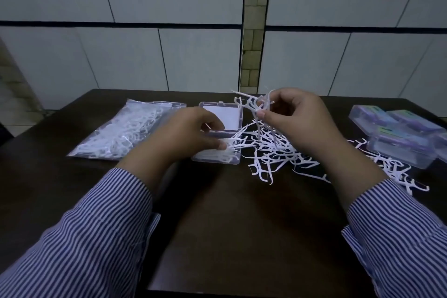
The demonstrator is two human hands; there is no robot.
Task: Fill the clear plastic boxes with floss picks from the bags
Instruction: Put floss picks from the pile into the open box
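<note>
Several floss picks [252, 104] stick out in a loose tangle from the right hand [298, 123], pinched between thumb and fingertips just above the loose pile of picks [273, 150] spread on the dark table [217, 225]. Down at the open clear box [217, 155], the left hand [191, 133] has its fingers curled onto the picks already lying in the tray, seemingly pressing or pinching them flat, though I cannot tell from here whether it truly grips any. The lid stands back behind that hand. To the left lies a full bag of picks [121, 133], untouched, and at the far right a cluster of closed, filled boxes [396, 135] sits well apart. To my eye, the step in hand is feeding this bunch into the tray, and the bunch is splayed every which way; it would go in better if the handles were squared up first, all heads one way, then laid parallel beside those already there. The left hand should hold the tray steady and keep the packed picks from springing up, and any stray prongs must clear the hinge edge so the lid can close
</note>
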